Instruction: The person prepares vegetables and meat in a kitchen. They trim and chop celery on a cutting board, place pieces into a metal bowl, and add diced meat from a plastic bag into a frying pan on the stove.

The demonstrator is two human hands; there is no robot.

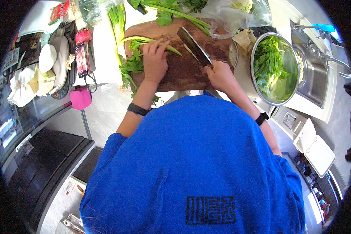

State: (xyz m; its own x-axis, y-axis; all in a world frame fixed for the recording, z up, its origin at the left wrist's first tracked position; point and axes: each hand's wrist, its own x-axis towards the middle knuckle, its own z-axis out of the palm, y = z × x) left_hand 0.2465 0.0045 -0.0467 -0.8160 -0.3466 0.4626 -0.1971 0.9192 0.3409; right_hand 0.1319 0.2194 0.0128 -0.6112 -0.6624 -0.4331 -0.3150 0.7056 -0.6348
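My left hand (155,60) rests on a leafy celery stalk (173,50) at the left of a wooden cutting board (181,73), its fingers over the stalk. My right hand (220,74) is closed round the handle of a cleaver-like kitchen knife (194,46), whose blade points up and left over the board. A thin cut piece of stalk (190,52) lies along the blade's left side. Celery leaves (135,65) stick out beside my left hand and over the board's left edge. More long celery stalks (187,17) cross the board's far edge.
Right of the board stands a steel bowl (253,63) of leafy greens, with a sink (313,84) beyond. Green onions (117,26), a dragon fruit (83,36) and a propped phone (82,60) are at the left. A clear plastic bag (222,22) lies at the board's far right corner.
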